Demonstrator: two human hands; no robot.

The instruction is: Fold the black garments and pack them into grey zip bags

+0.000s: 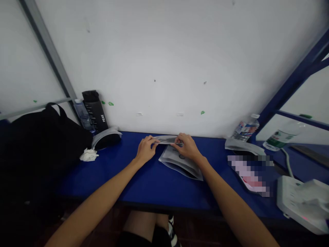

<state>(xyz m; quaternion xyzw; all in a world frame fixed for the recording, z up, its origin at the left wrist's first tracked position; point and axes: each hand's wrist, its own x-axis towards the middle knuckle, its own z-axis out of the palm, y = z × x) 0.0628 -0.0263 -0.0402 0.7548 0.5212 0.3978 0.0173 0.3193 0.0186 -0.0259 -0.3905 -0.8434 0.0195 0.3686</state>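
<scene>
Folded grey plastic strip [167, 140], pinched between fingers and thumb of the left hand [146, 149] and the right hand [187, 146], just above a translucent pouch [180, 164] lying on the blue tabletop [123, 180]; crumpled white tissue [88, 155] well off left.

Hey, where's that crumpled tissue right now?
In the head view, the crumpled white tissue sits at the left of the blue desk, beside the black bag and just below the dark, silver-edged pouch.
</scene>
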